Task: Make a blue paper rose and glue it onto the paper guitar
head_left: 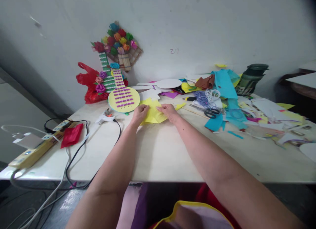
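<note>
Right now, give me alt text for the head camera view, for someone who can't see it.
A person's left hand and right hand hold a yellow sheet at a pale table. To the left are a guitar-shaped craft, a glue gun and a power strip; to the right, scissors and scattered scraps.

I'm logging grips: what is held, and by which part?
Yellow sheet, its left part in the left hand, its right part in the right hand.

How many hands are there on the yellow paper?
2. The left hand grips the left side of the yellow paper, and the right hand grips its right side. Some fingers are partly hidden, but no other hands show.
</note>
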{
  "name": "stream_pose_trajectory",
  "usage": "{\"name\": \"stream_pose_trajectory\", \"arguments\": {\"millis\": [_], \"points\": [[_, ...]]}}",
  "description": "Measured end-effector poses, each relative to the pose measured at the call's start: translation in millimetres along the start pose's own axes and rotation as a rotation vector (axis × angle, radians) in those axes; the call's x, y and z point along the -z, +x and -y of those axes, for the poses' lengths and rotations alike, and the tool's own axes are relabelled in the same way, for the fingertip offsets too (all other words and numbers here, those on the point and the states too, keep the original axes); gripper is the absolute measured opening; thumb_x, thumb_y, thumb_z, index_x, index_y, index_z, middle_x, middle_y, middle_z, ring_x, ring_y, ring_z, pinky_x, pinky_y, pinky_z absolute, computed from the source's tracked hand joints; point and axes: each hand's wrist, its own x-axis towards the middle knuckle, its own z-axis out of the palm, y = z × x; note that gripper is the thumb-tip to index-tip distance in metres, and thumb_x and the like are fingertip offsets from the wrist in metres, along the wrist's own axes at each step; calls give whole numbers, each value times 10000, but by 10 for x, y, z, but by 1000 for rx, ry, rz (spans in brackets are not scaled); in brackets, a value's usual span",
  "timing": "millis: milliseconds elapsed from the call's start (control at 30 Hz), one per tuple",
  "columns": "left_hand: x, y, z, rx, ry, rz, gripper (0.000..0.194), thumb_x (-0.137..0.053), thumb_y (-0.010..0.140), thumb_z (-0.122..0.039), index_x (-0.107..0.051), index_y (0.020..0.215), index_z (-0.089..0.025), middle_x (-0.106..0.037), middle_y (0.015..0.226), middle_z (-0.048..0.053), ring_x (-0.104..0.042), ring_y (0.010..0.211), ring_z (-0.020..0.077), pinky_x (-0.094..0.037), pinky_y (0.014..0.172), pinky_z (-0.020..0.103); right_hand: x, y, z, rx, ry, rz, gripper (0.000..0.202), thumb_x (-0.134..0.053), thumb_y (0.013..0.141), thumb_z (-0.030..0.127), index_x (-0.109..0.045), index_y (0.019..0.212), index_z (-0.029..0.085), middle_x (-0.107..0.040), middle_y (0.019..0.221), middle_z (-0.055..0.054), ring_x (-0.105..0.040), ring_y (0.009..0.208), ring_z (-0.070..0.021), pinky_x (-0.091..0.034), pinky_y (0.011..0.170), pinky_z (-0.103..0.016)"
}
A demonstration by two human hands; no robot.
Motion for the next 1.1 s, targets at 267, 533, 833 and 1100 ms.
{"name": "stream_pose_trajectory", "arguments": {"millis": [267,533,833,1100], "points": [[-10,1,3,73,-88,-16,264,-558,689,-408,-568,661,-145,-488,537,-14,-433,496,97,-288,449,206,-2,19,-31,35,48,32,251,-703,578,343,-684,747,159,-666,692,-10,-603,629,-144,-478,618,-269],[-9,-6,-6,164,-248,5,255,-600,657,-399,-572,672,-145,-523,533,-10,-479,484,107,-336,449,214,-6,30,-33,36,93,30,280,-717,561,284,-711,817,170,-697,758,-18,-633,696,-163,-492,686,-294],[-4,-7,2,202,-376,35,254,-634,635,-389,-559,664,-148,-554,538,-6,-517,485,115,-396,462,224,-1,38,-37,64,6,-1,299,-688,601,242,-713,889,164,-710,857,-52,-638,788,-170,-486,745,-312],[-4,6,24,229,-494,55,251,-656,617,-372,-549,663,-149,-565,543,-5,-537,492,121,-428,483,238,13,29,-27,101,-62,21,242,-640,620,176,-725,847,163,-711,825,-63,-625,742,-151,-474,727,-298]]}}
